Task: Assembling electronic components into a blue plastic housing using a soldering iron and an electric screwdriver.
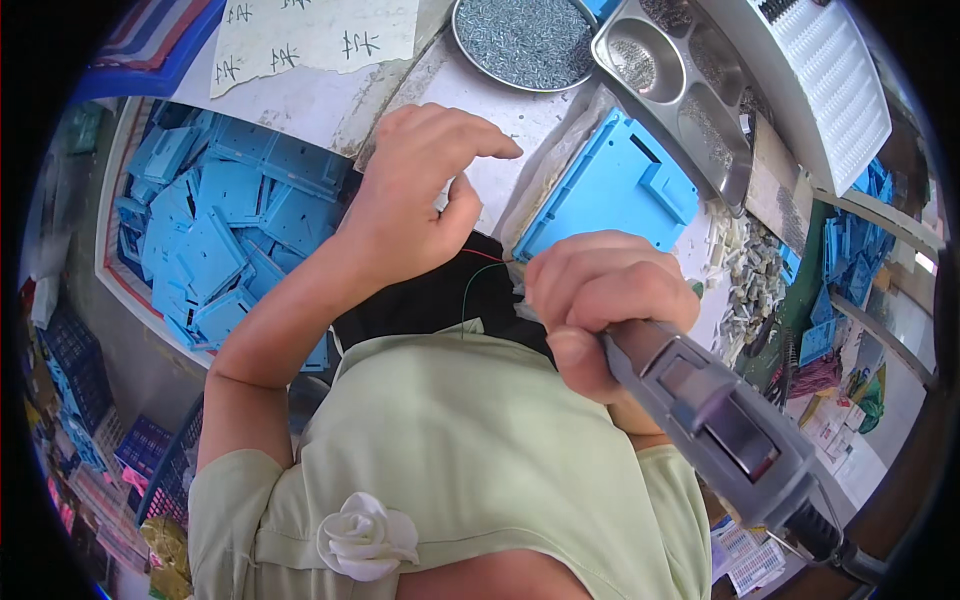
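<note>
My right hand (615,300) is wrapped round a grey electric screwdriver (715,410), whose cable end points to the lower right; its tip is hidden behind the hand. Just beyond that hand, a light blue plastic housing (610,185) lies on the worktable with its ribbed inner side up. My left hand (425,185) hovers near the table edge, index finger and thumb apart, and nothing shows between them. A thin red and a thin green wire (468,285) hang in front of my lap, between the hands.
A bin (112,225) of blue plastic parts stands at the left. A round dish (468,55) of screws sits at the far middle, beside a metal tray (680,105) with small parts in compartments. White foam trays (825,90) and loose small pieces (750,290) lie at the right.
</note>
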A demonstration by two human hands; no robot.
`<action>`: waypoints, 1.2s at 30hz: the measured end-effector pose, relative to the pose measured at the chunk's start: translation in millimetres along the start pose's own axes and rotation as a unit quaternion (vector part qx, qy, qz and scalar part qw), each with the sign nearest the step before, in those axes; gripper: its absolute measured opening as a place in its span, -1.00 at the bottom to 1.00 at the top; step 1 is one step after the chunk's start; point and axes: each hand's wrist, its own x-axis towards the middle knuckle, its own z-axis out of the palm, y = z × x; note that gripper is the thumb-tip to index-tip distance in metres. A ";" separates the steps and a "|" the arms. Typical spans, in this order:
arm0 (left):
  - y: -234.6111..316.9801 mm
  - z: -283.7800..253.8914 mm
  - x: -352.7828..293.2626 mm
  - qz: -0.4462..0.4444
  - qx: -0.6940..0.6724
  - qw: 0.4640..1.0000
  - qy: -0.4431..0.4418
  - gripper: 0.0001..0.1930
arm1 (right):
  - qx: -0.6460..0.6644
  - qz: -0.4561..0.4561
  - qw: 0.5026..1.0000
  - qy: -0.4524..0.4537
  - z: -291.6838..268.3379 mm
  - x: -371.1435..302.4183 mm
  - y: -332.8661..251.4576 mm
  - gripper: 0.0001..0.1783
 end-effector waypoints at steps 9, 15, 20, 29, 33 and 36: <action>37.4 57.1 51.3 0.169 -0.026 0.981 -0.088 -0.64 | 0.066 -0.074 0.982 0.161 -64.9 -20.8 -54.4 -0.72; 50.5 81.6 56.5 0.177 0.041 0.962 -0.204 -0.63 | 0.011 -0.080 0.964 0.252 -133.6 -60.8 -30.8 -0.81; 53.7 79.0 58.1 0.160 0.063 0.962 -0.214 -0.64 | -0.022 -0.110 0.964 0.242 -129.9 -44.1 -22.5 -0.85; 52.3 82.4 55.4 0.160 0.064 0.962 -0.210 -0.63 | -0.008 0.012 0.973 0.231 -96.2 -68.1 -48.1 -0.80; 54.2 82.1 57.4 0.115 0.033 0.966 -0.230 -0.63 | -0.025 0.035 0.957 0.288 -86.2 -76.2 -41.7 -0.71; 45.1 83.4 77.5 0.102 0.035 0.978 -0.179 -0.62 | -0.016 -0.003 0.964 0.264 -89.8 -62.5 -61.5 -0.71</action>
